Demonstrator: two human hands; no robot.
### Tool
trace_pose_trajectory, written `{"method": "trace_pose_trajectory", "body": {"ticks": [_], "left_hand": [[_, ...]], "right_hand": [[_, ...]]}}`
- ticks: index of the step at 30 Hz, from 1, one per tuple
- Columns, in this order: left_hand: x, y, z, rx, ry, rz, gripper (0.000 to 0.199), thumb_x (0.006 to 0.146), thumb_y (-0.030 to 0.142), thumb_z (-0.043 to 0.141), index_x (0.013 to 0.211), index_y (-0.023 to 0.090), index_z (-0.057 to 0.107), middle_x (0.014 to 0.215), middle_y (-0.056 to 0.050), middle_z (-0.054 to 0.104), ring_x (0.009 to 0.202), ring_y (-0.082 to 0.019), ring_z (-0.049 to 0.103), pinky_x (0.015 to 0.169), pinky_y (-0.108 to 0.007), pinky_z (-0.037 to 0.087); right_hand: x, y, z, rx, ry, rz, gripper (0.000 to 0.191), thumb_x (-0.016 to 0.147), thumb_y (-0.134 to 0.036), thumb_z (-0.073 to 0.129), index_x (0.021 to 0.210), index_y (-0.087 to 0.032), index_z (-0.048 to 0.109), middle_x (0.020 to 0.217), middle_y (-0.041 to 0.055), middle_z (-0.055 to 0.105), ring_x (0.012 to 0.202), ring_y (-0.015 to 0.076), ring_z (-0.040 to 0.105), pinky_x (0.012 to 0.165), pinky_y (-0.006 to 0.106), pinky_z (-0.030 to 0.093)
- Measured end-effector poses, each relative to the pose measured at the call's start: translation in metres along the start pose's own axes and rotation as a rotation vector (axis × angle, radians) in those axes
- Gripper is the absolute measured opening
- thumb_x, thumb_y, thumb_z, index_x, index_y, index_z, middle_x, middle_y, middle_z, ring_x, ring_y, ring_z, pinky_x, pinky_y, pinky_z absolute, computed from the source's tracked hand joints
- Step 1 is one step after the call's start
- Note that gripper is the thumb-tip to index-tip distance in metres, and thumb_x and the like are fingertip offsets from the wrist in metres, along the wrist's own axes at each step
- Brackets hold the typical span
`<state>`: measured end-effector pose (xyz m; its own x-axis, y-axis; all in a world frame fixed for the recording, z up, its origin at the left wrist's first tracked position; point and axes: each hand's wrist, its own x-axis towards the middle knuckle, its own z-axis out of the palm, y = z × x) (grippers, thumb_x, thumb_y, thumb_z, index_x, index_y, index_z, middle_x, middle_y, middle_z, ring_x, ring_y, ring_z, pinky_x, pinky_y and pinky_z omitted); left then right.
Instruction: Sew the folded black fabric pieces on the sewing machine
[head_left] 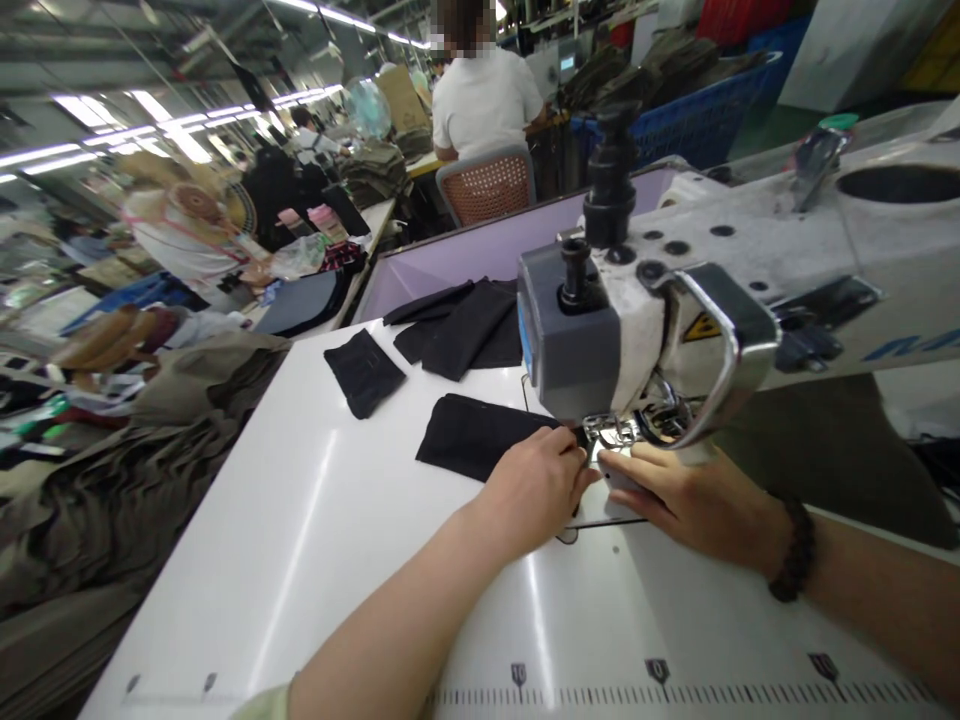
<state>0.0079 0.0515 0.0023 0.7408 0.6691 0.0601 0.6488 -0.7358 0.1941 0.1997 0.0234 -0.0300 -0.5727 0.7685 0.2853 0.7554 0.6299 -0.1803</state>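
Note:
A folded black fabric piece [480, 435] lies flat on the white table, its right end at the needle area of the sewing machine [574, 335]. My left hand [536, 490] is closed on that end, fingers curled down beside the presser foot [611, 430]. Just right of the foot is my right hand [682, 495], with a dark beaded bracelet at the wrist. Its thumb and fingers close around a small greyish thing [622, 475] that I cannot make out. The machine's metal guard partly hides these fingers.
More black fabric pieces [472, 325] lie behind the machine head, with a single black piece [364, 372] to their left. Olive fabric [150, 460] is heaped left of the table. A printed ruler [585, 695] runs along the front edge. A person in white [487, 100] sits ahead.

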Motion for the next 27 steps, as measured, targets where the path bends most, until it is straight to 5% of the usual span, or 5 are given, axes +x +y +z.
{"method": "trace_pose_trajectory", "body": {"ticks": [5,17,27], "left_hand": [[-0.003,0.002,-0.003,0.021,-0.023,0.093,0.02,0.086,0.026,0.047,0.082,0.012,0.061,0.085,-0.006,0.056,0.083,-0.018,0.051,0.077,-0.03,0.045],[-0.006,0.016,0.007,0.077,-0.032,0.061,0.023,0.086,0.03,0.045,0.086,0.01,0.058,0.088,-0.008,0.054,0.083,-0.02,0.05,0.075,-0.032,0.046],[-0.03,0.025,0.007,-0.029,0.005,0.227,0.027,0.09,0.015,0.031,0.098,0.007,0.055,0.098,-0.008,0.059,0.098,-0.017,0.052,0.088,-0.029,0.044]], "right_hand": [[-0.002,0.003,0.002,0.028,0.041,-0.039,0.027,0.083,-0.031,0.045,0.102,-0.016,0.058,0.083,0.0062,0.064,0.072,0.017,0.059,0.062,0.027,0.044],[-0.003,0.004,-0.003,0.066,0.06,-0.03,0.027,0.087,-0.027,0.038,0.095,-0.015,0.06,0.075,0.0069,0.062,0.067,0.0155,0.057,0.06,0.026,0.042],[-0.005,-0.01,-0.016,0.119,0.064,-0.328,0.029,0.089,-0.024,0.035,0.079,-0.014,0.061,0.058,0.0004,0.051,0.054,0.0121,0.044,0.054,0.027,0.031]]}}
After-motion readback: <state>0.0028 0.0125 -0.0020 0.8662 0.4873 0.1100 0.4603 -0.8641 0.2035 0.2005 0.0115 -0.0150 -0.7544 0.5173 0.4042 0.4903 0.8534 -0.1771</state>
